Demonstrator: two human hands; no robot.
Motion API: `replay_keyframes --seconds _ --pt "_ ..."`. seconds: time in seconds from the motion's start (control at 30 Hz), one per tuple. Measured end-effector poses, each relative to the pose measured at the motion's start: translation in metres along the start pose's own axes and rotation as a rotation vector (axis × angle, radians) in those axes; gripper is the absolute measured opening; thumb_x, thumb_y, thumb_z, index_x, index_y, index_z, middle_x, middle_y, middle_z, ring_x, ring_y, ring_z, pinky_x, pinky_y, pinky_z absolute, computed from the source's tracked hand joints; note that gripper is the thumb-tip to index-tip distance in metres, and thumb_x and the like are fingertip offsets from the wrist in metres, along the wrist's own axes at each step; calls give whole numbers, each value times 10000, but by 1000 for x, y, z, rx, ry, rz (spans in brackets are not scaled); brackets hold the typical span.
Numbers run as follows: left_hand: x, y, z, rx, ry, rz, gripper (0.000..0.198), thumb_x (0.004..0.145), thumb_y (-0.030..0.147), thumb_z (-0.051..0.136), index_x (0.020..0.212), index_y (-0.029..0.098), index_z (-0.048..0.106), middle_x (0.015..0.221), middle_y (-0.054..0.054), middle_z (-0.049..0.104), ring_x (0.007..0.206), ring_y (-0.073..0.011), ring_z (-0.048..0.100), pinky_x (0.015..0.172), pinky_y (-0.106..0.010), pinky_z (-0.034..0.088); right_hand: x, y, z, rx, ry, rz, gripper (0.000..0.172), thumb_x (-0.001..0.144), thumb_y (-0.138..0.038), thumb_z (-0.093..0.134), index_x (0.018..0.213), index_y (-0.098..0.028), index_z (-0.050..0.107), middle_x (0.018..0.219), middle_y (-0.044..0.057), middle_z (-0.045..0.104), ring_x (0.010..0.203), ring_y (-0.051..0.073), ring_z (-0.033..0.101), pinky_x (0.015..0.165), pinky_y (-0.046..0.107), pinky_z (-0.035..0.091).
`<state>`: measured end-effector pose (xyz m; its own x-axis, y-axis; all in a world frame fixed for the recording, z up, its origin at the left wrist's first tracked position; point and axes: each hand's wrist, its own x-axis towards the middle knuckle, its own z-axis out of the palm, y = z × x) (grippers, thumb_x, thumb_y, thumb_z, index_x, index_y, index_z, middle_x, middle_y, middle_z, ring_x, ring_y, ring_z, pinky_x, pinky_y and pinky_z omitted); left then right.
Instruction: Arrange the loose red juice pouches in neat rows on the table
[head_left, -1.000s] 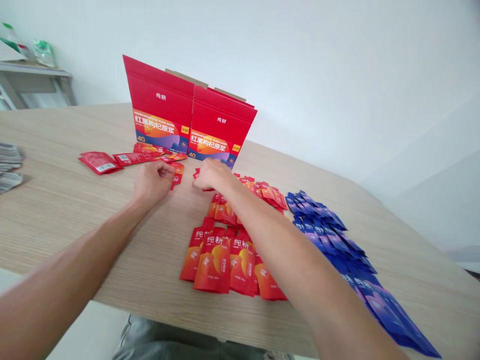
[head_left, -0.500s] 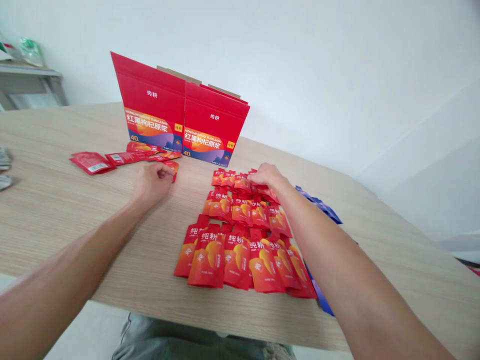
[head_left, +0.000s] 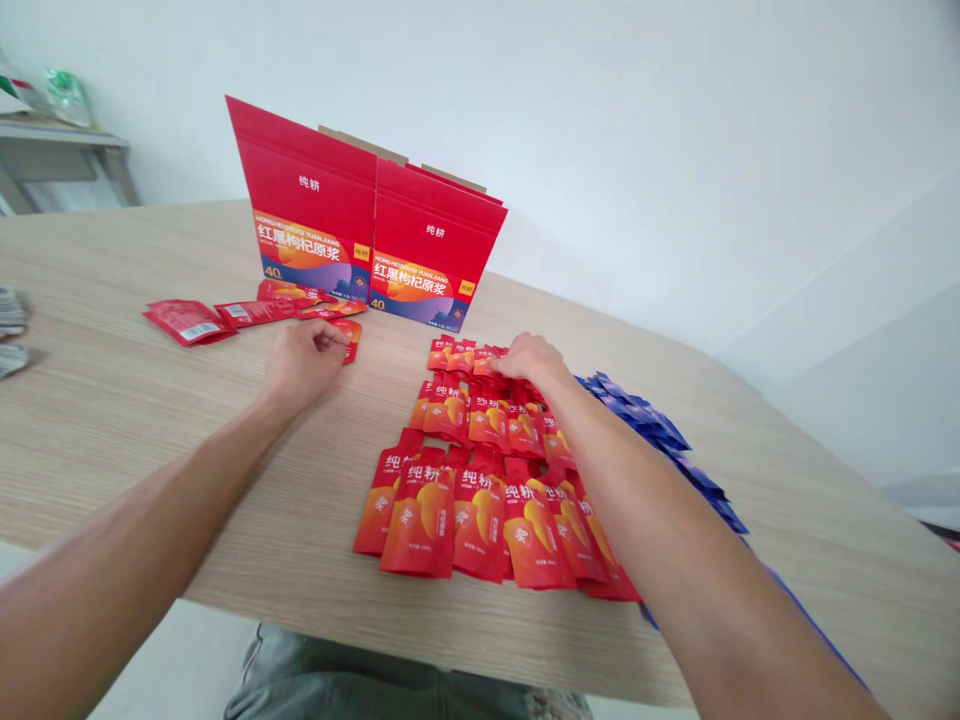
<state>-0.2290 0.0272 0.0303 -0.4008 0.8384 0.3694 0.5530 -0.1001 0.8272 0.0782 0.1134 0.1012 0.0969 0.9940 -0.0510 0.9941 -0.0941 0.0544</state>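
Note:
My left hand (head_left: 301,362) rests on the table with its fingers curled together at the edge of a red pouch (head_left: 350,338); the fingertips partly hide that contact. Over the back row of laid-out red pouches, my right hand (head_left: 531,358) points down, fingers close together on a pouch (head_left: 486,362) there. What lies beneath its palm is hidden. Nearer to me are a middle row (head_left: 448,408) and a front row (head_left: 417,520) of overlapping red pouches, printed with orange fruit. My right forearm covers their right ends.
Two red printed cartons (head_left: 311,215) stand side by side behind, flaps raised. More red pouches (head_left: 187,322) lie loose before them and to the left. Rows of blue pouches (head_left: 645,415) lie right of my forearm. Striped grey items (head_left: 10,330) sit at the left edge.
My right hand has shifted slightly left and towards me over the back row. More blue pouches show beside my forearm. My left hand has stayed nearly still. The view has shifted slightly.

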Motion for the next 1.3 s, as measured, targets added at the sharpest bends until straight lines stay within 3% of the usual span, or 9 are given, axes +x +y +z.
replay_keyframes --seconds 0.17,0.3,0.47,0.6,0.77,0.87,1.03,1.3 --pt "0 2 1 40 10 -14 107 689 394 655 718 298 692 761 -35 715 753 -265 628 766 -455 471 -3 0 0 -11 -27 13 573 935 -459 770 1407 -136 733 1431 226 686 1316 372 694 1037 419 602" --pt "0 3 1 56 21 -2 56 682 353 643 705 311 670 760 -51 711 748 -271 633 741 -454 465 -3 2 -2 -17 -40 15 538 939 -417 766 1405 -149 734 1451 215 678 1321 377 690 1029 434 609" --pt "3 1 -1 117 40 -60 147 679 360 608 774 287 693 820 -46 734 791 -262 672 774 -445 492 -4 5 -5 -18 -21 15 513 914 -358 780 1382 -149 746 1406 219 701 1287 375 709 993 420 618" --pt "9 -3 -3 207 3 -23 252 743 387 619 950 322 746 1041 -55 790 1018 -304 706 924 -506 508 -8 3 -9 -18 25 15 514 857 -351 835 1315 -127 770 1324 243 725 1231 370 736 940 380 626" --pt "12 -7 9 608 -155 113 580 861 545 678 1302 169 711 1388 -209 711 1347 -411 608 1139 -557 458 -17 -12 -14 -5 75 -30 496 862 -372 853 1280 -118 772 1258 246 740 1192 354 750 931 352 622" --pt "14 -7 14 755 -224 110 570 892 528 694 1335 169 696 1324 -233 735 1303 -460 635 1082 -572 494 -25 -25 -15 3 92 -94 456 922 -393 802 1282 -117 760 1290 247 726 1199 354 744 937 357 617" --pt "18 -5 11 821 -244 140 442 881 274 664 1293 122 716 1119 -271 775 1097 -477 735 911 -496 565 -40 -44 -19 1 97 -219 455 938 -390 797 1304 -129 728 1309 235 715 1191 354 738 917 360 608" --pt "18 -2 7 885 -225 161 412 872 172 583 1234 85 758 1088 -286 777 1044 -459 753 892 -478 572 -55 -52 -28 -10 117 -311 416 990 -389 738 1316 -132 709 1327 234 709 1210 390 721 903 391 604"
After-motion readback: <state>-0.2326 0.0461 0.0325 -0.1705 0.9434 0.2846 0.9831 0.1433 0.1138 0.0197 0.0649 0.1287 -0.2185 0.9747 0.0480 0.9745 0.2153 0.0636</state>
